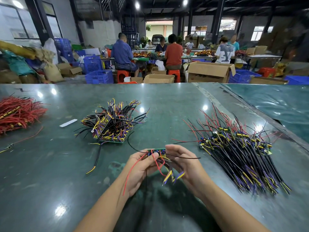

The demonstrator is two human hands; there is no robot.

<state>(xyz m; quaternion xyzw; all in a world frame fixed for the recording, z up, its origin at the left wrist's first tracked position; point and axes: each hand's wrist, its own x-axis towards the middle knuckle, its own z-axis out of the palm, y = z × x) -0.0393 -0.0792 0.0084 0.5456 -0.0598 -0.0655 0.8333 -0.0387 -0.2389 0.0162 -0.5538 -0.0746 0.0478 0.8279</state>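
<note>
Table (50, 181): dark green and shiny, with lamp spots on it; everything below lies on it or is held over it.
Red pile (18, 113): a big heap of red wires at the far left, cut off by the picture's edge.
White strip (68, 123): a small flat piece, lying alone between the red pile and the middle pile.
Middle pile (113, 123): green boards stacked up, with black, yellow and purple wires sticking out every way.
Loose black wire (97, 158): it lies just in front of the middle pile and has a yellow end near the person.
Left hand (140, 166): its fingers are curled, and the thumb and fingers pinch the left end of the small board.
Red wire (132, 169): it comes from the small board and hangs down over the left hand.
Small board (156, 150): green, held up over the table between both hands, in front of the person and near the table's middle.
Right hand (185, 163): its fingers are curled too and hold the board's right end; yellow and purple wires hang down beside its palm.
Right pile (239, 153): many small boards with long black and red wires, laid side by side, well apart from the hands.
Cardboard box (209, 72): open, standing on the floor past the table's far edge.
</note>
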